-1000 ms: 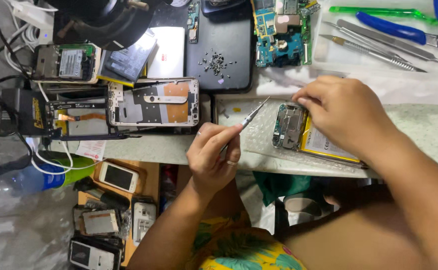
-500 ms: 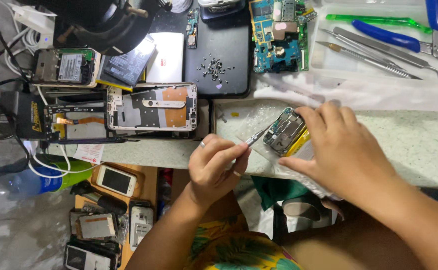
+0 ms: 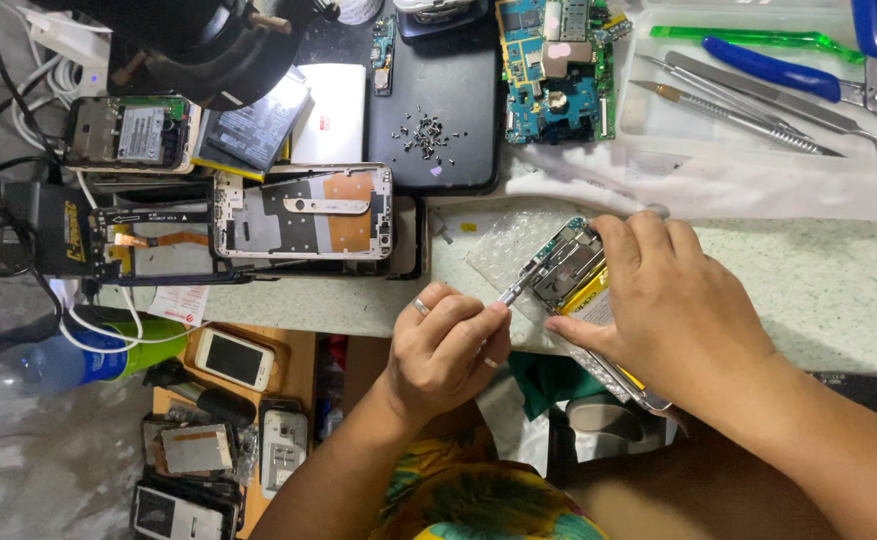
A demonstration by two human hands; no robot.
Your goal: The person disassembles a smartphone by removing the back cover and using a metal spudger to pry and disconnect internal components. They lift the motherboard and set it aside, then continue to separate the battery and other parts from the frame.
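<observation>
An opened phone with a bare circuit board and a yellow battery lies tilted at the front edge of the speckled worktop. My right hand covers and grips its lower part, fingers curled over the board. My left hand, with a ring on one finger, pinches thin metal tweezers. Their tip touches the left edge of the phone's board.
A dismantled phone frame and other phone parts lie at the left. Loose screws sit on a black pad. A blue circuit board and a clear tray with pliers and tweezers are at the back. More phones lie on a low shelf.
My right hand has pulled the phone closer to the table edge and tilted it. The left hand has brought the tweezers' tip onto the board.
</observation>
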